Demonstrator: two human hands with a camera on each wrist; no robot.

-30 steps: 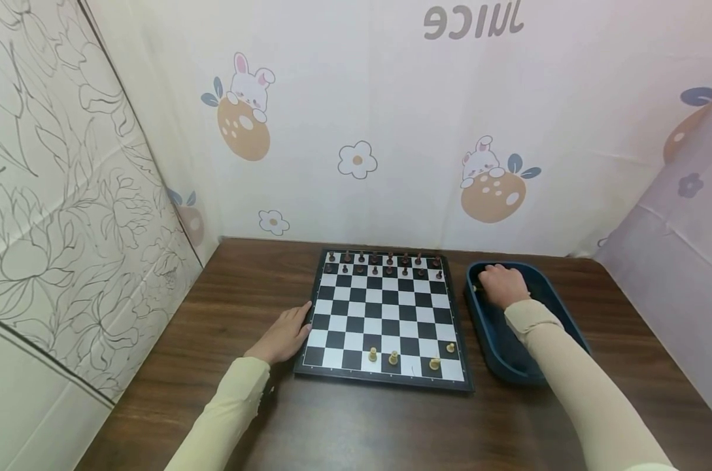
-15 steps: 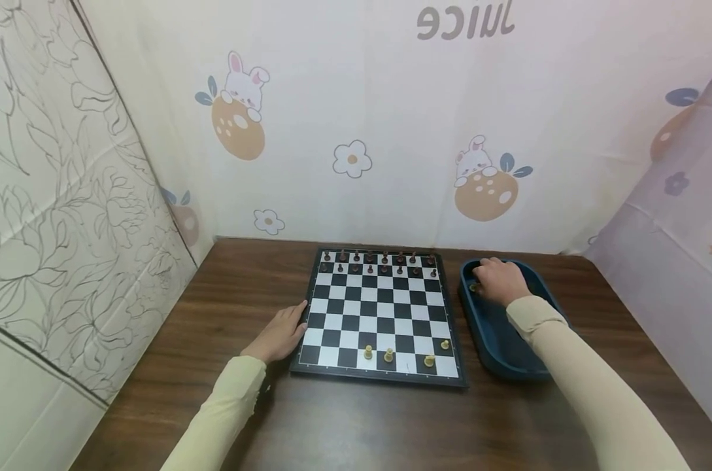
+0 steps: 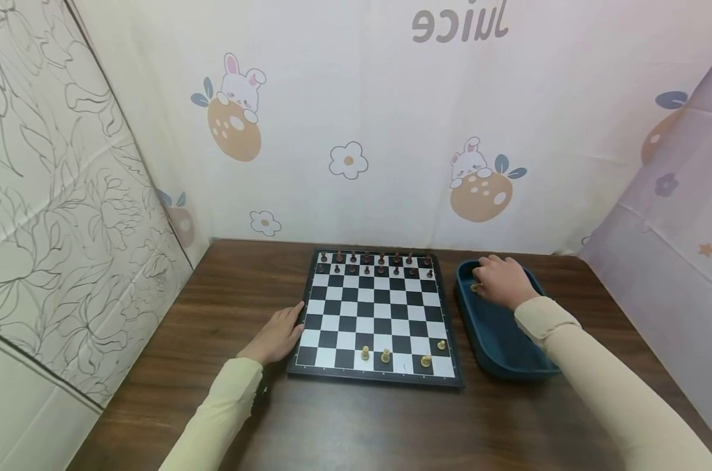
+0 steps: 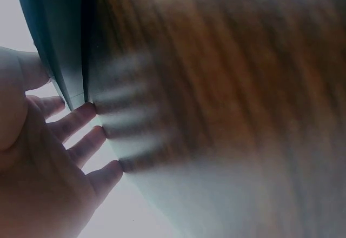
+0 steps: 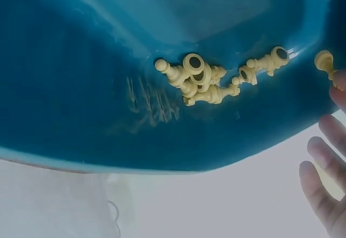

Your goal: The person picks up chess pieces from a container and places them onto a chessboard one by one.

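Note:
My left hand (image 3: 274,335) rests at the left edge of the chessboard (image 3: 314,307), fingers extended; the left wrist view has the fingertips on the wooden table and the thumb by the board's side. My right hand (image 3: 503,281) is over the far end of the blue tray (image 3: 485,347). In the right wrist view its fingertips pinch a cream chess piece (image 5: 324,61), partly hidden by the fingers. Several more cream pieces (image 5: 208,93) lie heaped in the tray. On the board's near side stand a few cream pieces (image 3: 386,356).
Two rows of dark red chess pieces (image 3: 381,269) stand along the board's far side. The brown wooden table (image 3: 238,281) ends against a patterned wall covering (image 3: 356,98) at the back, with more covering at left and right.
The head view has shifted slightly, so the board and tray sit further left in it. A cream piece by my right fingers shows more plainly. My left hand keeps its place at the board.

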